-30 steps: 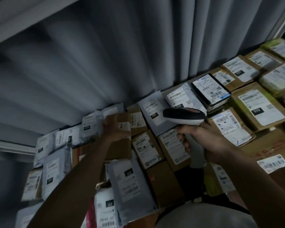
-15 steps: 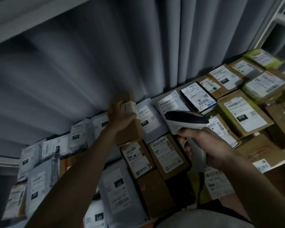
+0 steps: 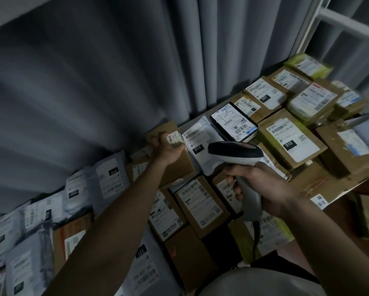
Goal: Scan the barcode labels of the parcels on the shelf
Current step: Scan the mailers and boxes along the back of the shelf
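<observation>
Labelled parcels cover the shelf: brown cardboard boxes and grey or white plastic mailers. My left hand (image 3: 165,147) grips a brown cardboard box (image 3: 179,165) at its far end, next to a small white label, and holds it tilted up against the grey curtain. My right hand (image 3: 262,186) grips the handle of a grey barcode scanner (image 3: 235,152) whose dark head points left, just right of the held box. A white mailer marked 010 (image 3: 200,144) lies under the scanner head. A black-edged parcel (image 3: 233,121) sits behind it.
A grey pleated curtain (image 3: 115,71) hangs right behind the parcels. A white shelf frame (image 3: 337,20) stands at the upper right. Boxes with 010 and 231 stickers (image 3: 290,139) fill the right side, grey mailers (image 3: 76,189) the left. The scanner's cable (image 3: 255,238) hangs down toward me.
My left hand has lifted the brown box off the pile and carried it back and to the right, toward the curtain. The scanner stays in my right hand, still pointing left beside it.
</observation>
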